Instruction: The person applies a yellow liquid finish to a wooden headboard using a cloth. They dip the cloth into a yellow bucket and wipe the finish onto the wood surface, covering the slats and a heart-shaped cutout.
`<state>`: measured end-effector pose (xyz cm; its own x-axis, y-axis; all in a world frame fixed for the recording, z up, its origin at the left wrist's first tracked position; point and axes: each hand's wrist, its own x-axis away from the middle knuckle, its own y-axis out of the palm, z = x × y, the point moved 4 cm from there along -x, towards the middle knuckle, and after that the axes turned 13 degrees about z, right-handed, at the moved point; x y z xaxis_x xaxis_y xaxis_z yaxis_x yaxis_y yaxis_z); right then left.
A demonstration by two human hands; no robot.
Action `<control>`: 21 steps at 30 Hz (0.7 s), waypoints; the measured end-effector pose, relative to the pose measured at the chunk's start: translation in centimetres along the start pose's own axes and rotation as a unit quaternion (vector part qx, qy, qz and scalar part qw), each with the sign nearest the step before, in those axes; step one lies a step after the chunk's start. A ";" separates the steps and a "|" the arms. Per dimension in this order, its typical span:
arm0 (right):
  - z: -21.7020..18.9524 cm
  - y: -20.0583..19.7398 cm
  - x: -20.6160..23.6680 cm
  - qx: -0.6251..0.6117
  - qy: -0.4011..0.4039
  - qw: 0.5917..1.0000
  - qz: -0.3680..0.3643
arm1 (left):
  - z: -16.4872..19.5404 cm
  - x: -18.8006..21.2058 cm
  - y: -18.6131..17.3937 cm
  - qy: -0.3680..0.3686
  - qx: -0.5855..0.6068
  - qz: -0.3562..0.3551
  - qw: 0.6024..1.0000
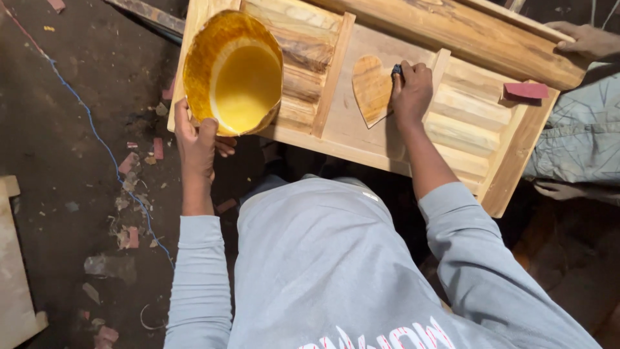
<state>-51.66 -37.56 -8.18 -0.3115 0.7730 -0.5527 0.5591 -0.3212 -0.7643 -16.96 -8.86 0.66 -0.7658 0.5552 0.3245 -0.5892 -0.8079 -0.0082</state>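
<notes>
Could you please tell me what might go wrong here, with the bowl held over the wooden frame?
The left hand grips the yellow plastic bowl of liquid by its rim, tilted; it could spill onto the slatted wooden frame. The right hand works at the heart-shaped wooden inlay beside a raised slat, so knuckles may scrape.

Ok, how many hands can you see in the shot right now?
4. Left hand grips the yellow bowl; right hand presses on the wooden heart; a co-worker's hand rests on the frame's top rail, another lower right.
</notes>
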 end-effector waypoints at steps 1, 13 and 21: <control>-0.3 0.0 0.4 -0.005 0.015 1.000 0.009 | 0.0 0.0 0.0 -0.003 0.000 -0.002 1.000; 2.3 0.7 0.3 -0.013 0.072 0.997 0.037 | 0.0 0.2 0.5 -0.015 -0.015 0.009 1.000; -3.3 -3.2 7.2 -0.066 0.069 0.995 -0.009 | 0.3 0.0 0.6 -0.008 0.004 0.016 1.000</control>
<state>-53.11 -29.16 -8.62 -0.2196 0.8487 -0.4812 0.6532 -0.2385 -0.7187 -17.17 -9.40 0.95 -0.7805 0.5252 0.3391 -0.5616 -0.8274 -0.0112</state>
